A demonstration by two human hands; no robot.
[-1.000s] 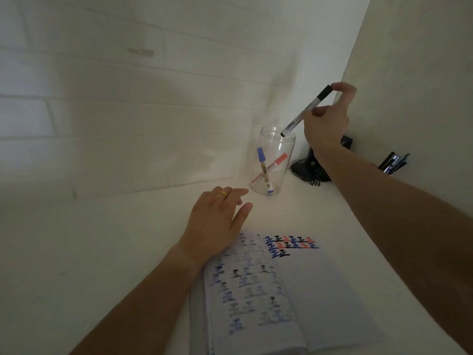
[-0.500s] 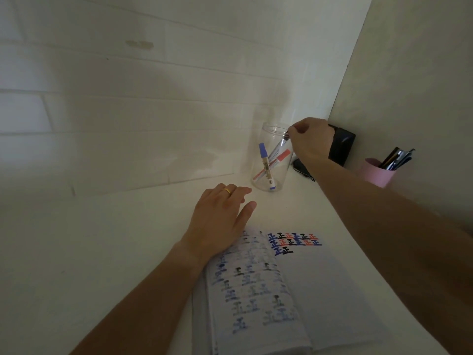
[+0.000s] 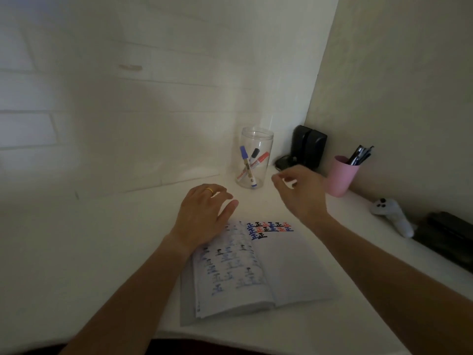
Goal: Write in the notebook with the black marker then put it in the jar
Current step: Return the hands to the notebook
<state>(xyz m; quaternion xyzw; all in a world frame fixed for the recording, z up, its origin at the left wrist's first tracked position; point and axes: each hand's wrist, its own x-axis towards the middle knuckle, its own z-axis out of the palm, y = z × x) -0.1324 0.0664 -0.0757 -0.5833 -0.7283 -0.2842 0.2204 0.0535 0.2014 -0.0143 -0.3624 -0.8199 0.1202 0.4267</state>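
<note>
The clear jar (image 3: 256, 139) stands on the white desk near the back corner. Inside it the black marker (image 3: 254, 153) leans between a blue marker (image 3: 245, 160) and a red marker (image 3: 261, 158). The open notebook (image 3: 289, 272) lies in front of me, with rows of black, blue and red characters at the top of its right page. My left hand (image 3: 204, 213) rests flat on the notebook's top left corner, fingers apart, a gold ring on one finger. My right hand (image 3: 299, 193) hovers empty to the right of the jar, fingers loosely spread.
A pink cup (image 3: 340, 176) holding pens stands right of my right hand. Two black speakers (image 3: 308, 146) sit in the corner behind it. A small white soft toy (image 3: 394, 216) and a dark case (image 3: 450, 234) lie along the right wall.
My right hand carried the black marker down into the jar, let it go, and pulled back toward me and to the right. My left hand stayed on the notebook.
</note>
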